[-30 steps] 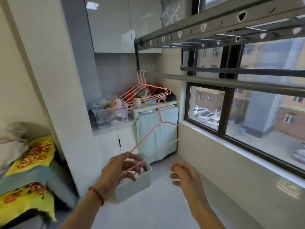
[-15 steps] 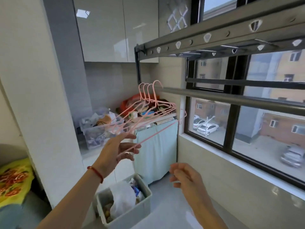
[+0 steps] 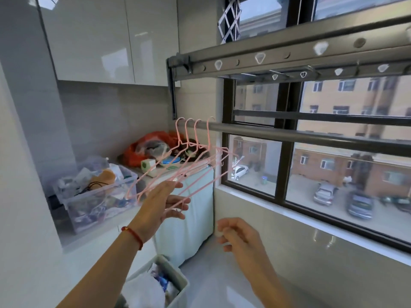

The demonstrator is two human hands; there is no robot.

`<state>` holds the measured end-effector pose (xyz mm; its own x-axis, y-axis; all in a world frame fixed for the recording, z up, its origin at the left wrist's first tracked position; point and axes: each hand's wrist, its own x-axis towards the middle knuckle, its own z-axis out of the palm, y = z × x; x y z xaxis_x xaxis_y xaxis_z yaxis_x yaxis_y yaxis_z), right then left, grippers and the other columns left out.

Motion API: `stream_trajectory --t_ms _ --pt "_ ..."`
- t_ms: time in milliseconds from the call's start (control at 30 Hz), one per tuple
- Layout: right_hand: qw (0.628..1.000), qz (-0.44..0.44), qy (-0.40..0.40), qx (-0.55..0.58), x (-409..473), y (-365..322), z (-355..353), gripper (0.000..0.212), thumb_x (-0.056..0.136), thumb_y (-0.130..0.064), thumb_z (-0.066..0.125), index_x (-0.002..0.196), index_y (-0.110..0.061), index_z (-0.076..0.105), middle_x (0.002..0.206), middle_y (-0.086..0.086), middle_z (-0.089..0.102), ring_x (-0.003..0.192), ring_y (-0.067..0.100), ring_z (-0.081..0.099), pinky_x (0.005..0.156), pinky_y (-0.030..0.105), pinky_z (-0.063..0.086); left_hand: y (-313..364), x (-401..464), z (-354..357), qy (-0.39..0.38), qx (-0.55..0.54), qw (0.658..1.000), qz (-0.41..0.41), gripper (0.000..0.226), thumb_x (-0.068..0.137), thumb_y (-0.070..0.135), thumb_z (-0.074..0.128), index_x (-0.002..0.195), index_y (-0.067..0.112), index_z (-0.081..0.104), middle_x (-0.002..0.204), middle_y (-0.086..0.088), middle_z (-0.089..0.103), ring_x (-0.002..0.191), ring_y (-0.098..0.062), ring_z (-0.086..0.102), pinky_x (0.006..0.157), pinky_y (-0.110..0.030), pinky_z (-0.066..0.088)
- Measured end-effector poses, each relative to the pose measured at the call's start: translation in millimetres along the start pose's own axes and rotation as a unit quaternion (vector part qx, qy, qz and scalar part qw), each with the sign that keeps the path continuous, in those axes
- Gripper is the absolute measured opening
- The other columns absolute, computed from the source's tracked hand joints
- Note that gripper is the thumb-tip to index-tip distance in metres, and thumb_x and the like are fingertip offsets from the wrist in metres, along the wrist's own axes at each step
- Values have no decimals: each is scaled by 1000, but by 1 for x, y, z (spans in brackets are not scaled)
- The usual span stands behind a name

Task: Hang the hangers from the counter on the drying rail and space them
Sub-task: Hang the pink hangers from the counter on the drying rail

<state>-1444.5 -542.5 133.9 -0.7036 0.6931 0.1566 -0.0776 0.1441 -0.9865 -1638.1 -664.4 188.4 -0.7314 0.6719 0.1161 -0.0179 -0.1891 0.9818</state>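
Holding the lower bars of four thin pink wire hangers (image 3: 189, 165) between its fingers, the left hand (image 3: 161, 203) with a red cord bracelet (image 3: 132, 236) at the wrist kept them tilted toward the person, their hooks resting close together over the near end of the round grey metal drying rail (image 3: 289, 135). The right hand (image 3: 239, 235) hung lower, fingers loosely curled and grasping nothing. Behind the hangers stood a clear plastic bin (image 3: 100, 196) of clutter on the white counter (image 3: 93, 230).

The rail (image 3: 289, 135) runs off the right edge; the bin (image 3: 178, 283) (bottom edge) is cut off; hanger (image 3: 178, 172) wires blur together.
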Motion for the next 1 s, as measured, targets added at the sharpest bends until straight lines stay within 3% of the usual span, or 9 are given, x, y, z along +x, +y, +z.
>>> stream_trajectory --t_ms 133,267,500,700,867,1000 --pt "1000 1 10 -4 5 6 11 20 96 -11 58 93 -23 73 88 -1 74 74 13 70 77 37 57 -4 7 -6 -7 2 1000 -2 31 104 33 52 118 6 61 101 -33 73 84 -38 69 69 -44 60" --pt "1000 5 13 -8 9 10 15 19 97 -10 58 94 -21 73 89 -3 75 73 13 71 73 30 57 -10 12 -10 -15 2 1000 -9 33 103 36 53 118 8 63 102 -31 73 87 -38 70 76 -48 60" --pt "999 11 8 -35 12 13 18 21 98 -10 56 96 -23 73 89 -6 74 78 14 72 77 36 59 -17 13 -10 -22 13 1000 -11 35 105 38 51 118 9 63 104 -28 74 89 -35 71 77 -46 61" --pt "999 23 9 -45 7 18 12 20 99 -15 57 97 -26 72 89 -8 74 81 13 72 79 34 61 -21 12 -7 -4 31 999 -20 34 105 38 50 119 10 64 106 -22 76 100 -37 73 84 -52 62" --pt "998 34 22 -46 -7 26 6 20 99 -13 56 96 -24 72 90 -9 74 81 16 71 79 37 61 -41 -11 -15 2 32 999 -21 48 89 49 65 124 17 62 116 -15 72 110 -29 70 87 -52 62" --pt "996 60 42 -58 -28 39 -8 18 99 -13 55 97 -21 71 93 -5 73 82 15 71 80 38 61 -99 -51 -27 54 49 994 -81 56 78 36 83 126 19 61 110 -16 72 103 -29 71 89 -52 60"
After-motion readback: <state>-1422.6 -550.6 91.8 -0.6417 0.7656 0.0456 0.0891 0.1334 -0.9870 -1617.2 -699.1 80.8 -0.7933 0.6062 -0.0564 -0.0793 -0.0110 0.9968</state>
